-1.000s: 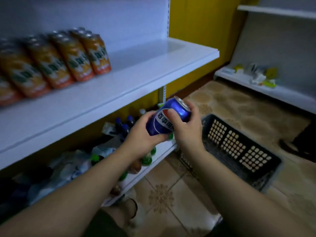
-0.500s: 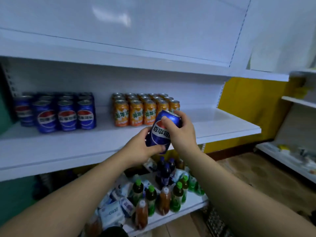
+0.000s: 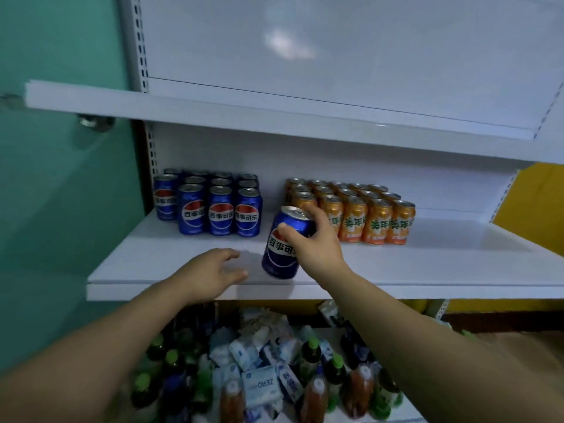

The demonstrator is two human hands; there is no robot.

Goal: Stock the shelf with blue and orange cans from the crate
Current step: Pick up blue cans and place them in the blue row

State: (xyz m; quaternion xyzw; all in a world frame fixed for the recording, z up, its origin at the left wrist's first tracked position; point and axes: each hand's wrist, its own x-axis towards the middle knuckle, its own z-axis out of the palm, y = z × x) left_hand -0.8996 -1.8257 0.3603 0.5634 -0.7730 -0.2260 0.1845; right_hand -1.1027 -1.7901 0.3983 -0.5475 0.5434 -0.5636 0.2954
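On the white shelf (image 3: pixel 427 270), stocked blue cans (image 3: pixel 218 209) stand far left and orange cans (image 3: pixel 366 218) far right, with a gap between them just behind the held can; bottles and packets (image 3: pixel 262 383) crowd the lower shelf. The right hand (image 3: pixel 314 248) grips the blue can (image 3: pixel 285 242) by its upper part at the shelf's near edge, long axis nearly upright, top tipped right, label facing near. The left hand (image 3: pixel 213 273), just left of it, has its fingers loosely spread and holds nothing.

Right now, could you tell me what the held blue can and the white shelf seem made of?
Blue cylindrical drink can: likely thin metal, glossy printed wall, bare silvery rim. White flat shelf board: probably painted sheet metal, smooth, faintly reflective.
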